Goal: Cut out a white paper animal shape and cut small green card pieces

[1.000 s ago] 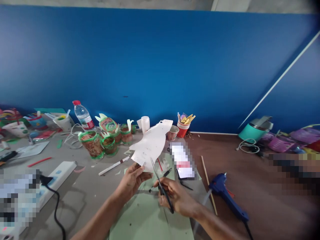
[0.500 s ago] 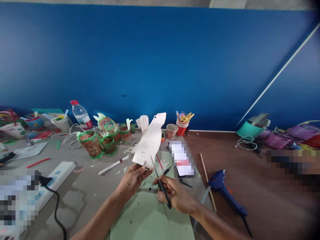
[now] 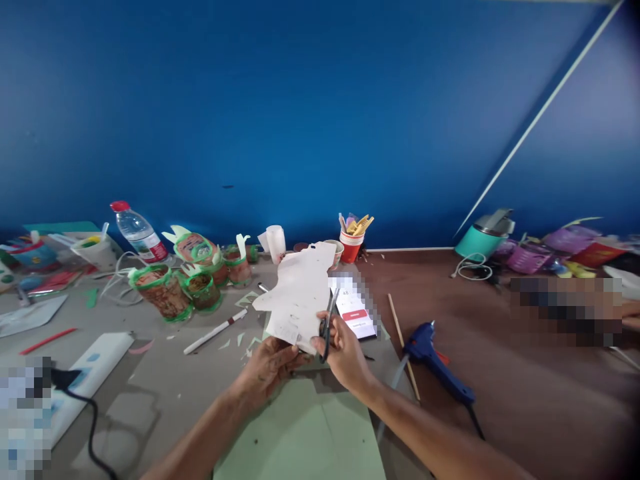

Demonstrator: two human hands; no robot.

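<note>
A white cut paper shape (image 3: 299, 290) with an irregular outline is held up over the table. At its bottom edge my left hand (image 3: 273, 365) pinches it, fingers partly hidden beneath. My right hand (image 3: 343, 350) is closed on black-handled scissors (image 3: 327, 330), whose blades point up along the paper's right edge. Under both hands lies a pale green sheet (image 3: 300, 427). Behind the scissors rests a phone (image 3: 357, 307) with a lit screen.
Decorated cups (image 3: 163, 293) and a bottle (image 3: 137, 233) stand at the left. To the right lie a blue glue gun (image 3: 437, 363) and a wooden stick (image 3: 404, 347). A power strip (image 3: 95, 380) is at lower left. Another person's hand (image 3: 631, 313) shows at far right.
The paper has turned, showing its face more broadly. My right hand and the scissors have moved up to the paper's right edge. The view has shifted slightly, and another person's hand now shows.
</note>
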